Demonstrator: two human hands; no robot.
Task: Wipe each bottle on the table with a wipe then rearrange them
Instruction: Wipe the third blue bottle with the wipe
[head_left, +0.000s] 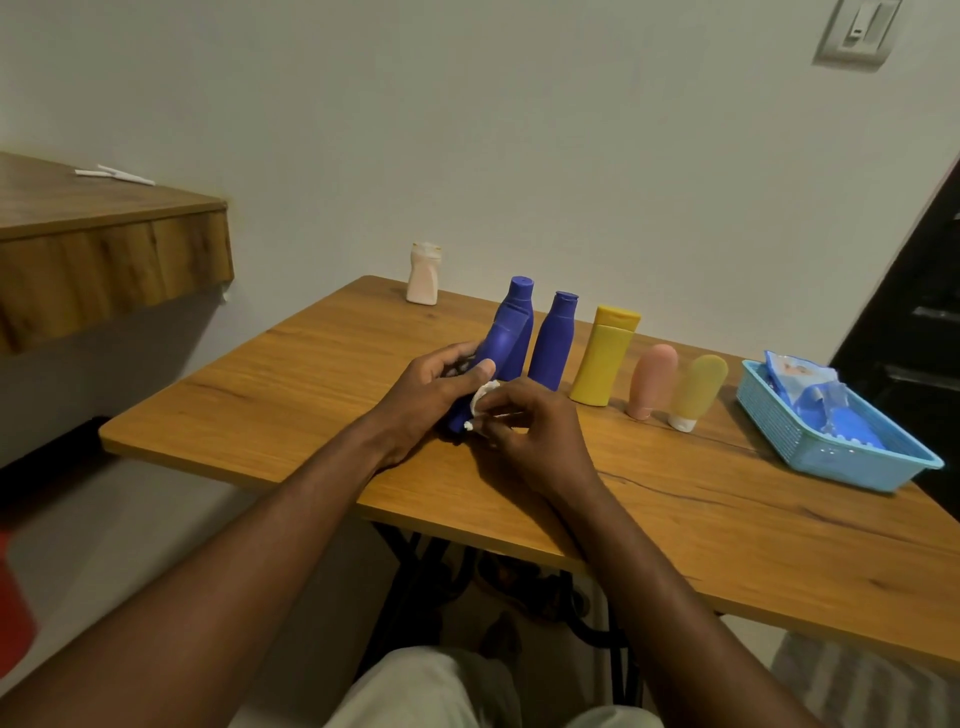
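Fingers (506, 402) of right hand (530, 436) pinch a white wipe (483, 397) against the tilted blue bottle (498, 348). Left hand (431, 395) is curled round that bottle, low over the table (311, 374); contact of its base with the wood unclear. Row behind: two upright blue bottles (556, 343), yellow bottle (602, 358), pink tube (652, 379), yellow tube (698, 389). Pale bottle (423, 275) at far edge. Blue basket (831, 457) near right edge holds a wipe packet (810, 384). Bare wood runs from the hands to the near edge.
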